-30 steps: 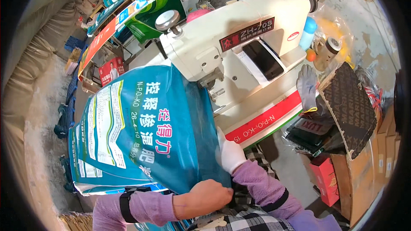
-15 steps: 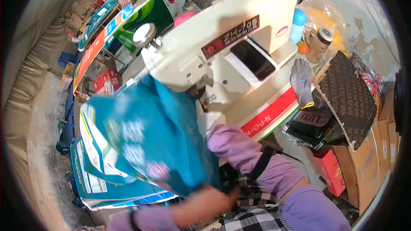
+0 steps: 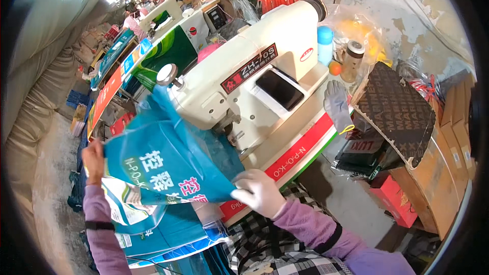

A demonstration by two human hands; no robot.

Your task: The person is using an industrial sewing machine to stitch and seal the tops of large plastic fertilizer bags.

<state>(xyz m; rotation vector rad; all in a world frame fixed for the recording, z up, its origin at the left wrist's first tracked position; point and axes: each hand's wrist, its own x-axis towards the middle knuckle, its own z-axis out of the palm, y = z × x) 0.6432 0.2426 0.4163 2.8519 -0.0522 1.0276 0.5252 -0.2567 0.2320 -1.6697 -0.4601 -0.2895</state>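
A teal printed woven sack (image 3: 168, 160) is spread in front of a cream industrial sewing machine (image 3: 224, 79). Its upper part rises against the machine's head, close to the needle area. My bare left hand (image 3: 93, 160) grips the sack's left edge, fingertips partly hidden by the fabric. On the other side, my white-gloved right hand (image 3: 259, 192) pinches the sack's near right corner between thumb and fingers. Below the raised sack lie more teal and white sacks (image 3: 178, 234).
A black phone-like device (image 3: 280, 89) rests on the machine bed. To the right are a grey glove (image 3: 336, 104), a blue bottle (image 3: 325, 46), a clear flask (image 3: 352, 61), an orange fruit (image 3: 334, 67) and cardboard (image 3: 395, 109). A red box (image 3: 395, 201) stands lower right.
My left hand has swung from low by my lap to the sack's left edge. My right hand has moved from beside the machine to the near corner. The sack is now spread out.
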